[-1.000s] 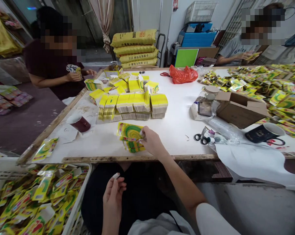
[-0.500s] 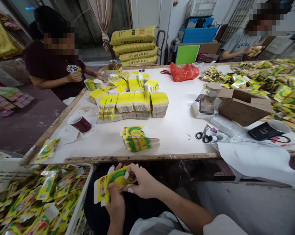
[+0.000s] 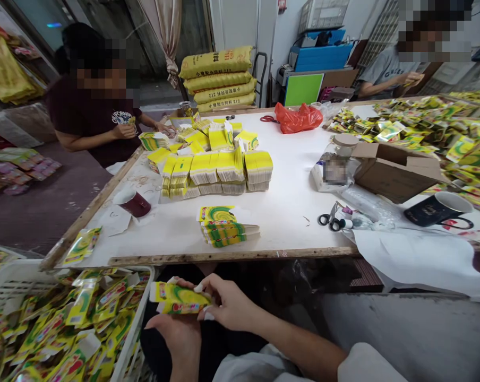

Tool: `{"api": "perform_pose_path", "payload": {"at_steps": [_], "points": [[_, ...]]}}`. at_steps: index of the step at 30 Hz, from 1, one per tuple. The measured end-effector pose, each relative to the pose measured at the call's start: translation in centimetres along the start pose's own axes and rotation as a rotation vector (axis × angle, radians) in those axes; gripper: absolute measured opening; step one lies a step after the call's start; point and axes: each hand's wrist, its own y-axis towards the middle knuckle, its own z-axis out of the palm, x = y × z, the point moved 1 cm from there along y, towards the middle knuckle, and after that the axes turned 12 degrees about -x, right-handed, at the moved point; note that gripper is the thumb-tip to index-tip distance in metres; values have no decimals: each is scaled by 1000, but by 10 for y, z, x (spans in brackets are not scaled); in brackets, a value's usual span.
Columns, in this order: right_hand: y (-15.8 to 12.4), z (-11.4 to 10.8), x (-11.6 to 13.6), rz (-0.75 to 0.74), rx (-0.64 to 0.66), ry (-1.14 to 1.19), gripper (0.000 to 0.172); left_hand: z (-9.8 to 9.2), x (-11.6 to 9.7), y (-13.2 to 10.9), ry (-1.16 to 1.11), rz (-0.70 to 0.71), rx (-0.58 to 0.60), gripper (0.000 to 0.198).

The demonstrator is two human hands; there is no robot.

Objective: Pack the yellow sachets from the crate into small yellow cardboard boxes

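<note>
A small yellow-and-green cardboard box, narrow and folded into shape with pale flaps at its left end, is held above my lap, below the table edge. My left hand cradles it from below; the thumb is spread away from it and the fingers are partly hidden behind the box. My right hand pinches the box's right end between thumb and fingers. On the table just ahead stands a short stack of flat printed cartons.
At my left, a white plastic basket holds many folded boxes. Bundled cartons stand mid-table. A maroon mug is left; scissors, a black mug and a brown cardboard box are right. Two people sit across the table.
The box has gone from a flatter, wide shape to a narrow folded one, tilted with its printed side showing. My left thumb has come off its face and spread outward.
</note>
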Motion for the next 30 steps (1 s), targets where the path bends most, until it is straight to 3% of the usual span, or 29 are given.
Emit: {"api": "perform_pose_path", "payload": {"at_steps": [3, 7, 11, 14, 17, 20, 22, 24, 27, 28, 30], "points": [[8, -13, 8, -56, -92, 101, 26, 1, 9, -2, -112, -79, -20, 64], [11, -18, 6, -78, -175, 87, 8, 1, 22, -6, -141, -101, -156, 47], [13, -24, 4, -152, -220, 4, 9, -6, 21, 2, -145, -65, -171, 42], [16, -42, 12, -332, -136, -218, 22, -18, 8, 23, -155, -11, 16, 55], [16, -56, 21, -512, 66, -539, 22, -30, -6, 38, 24, 21, 340, 73], [9, -54, 26, -630, 203, -737, 18, -31, -5, 28, 314, 5, 629, 83], [2, -48, 27, -671, 194, -745, 21, -25, 2, 12, 467, 54, 733, 80], [-2, -44, 26, -625, 26, -665, 36, -16, 9, -3, 610, 171, 693, 71], [-3, -43, 17, -411, -300, -416, 70, -8, 15, -17, 708, 338, 456, 72], [-2, -42, 12, -324, -330, -300, 69, -6, 17, -21, 719, 371, 411, 75], [0, -37, 3, -124, -241, -55, 58, -5, 20, -26, 721, 420, 387, 77]]}}
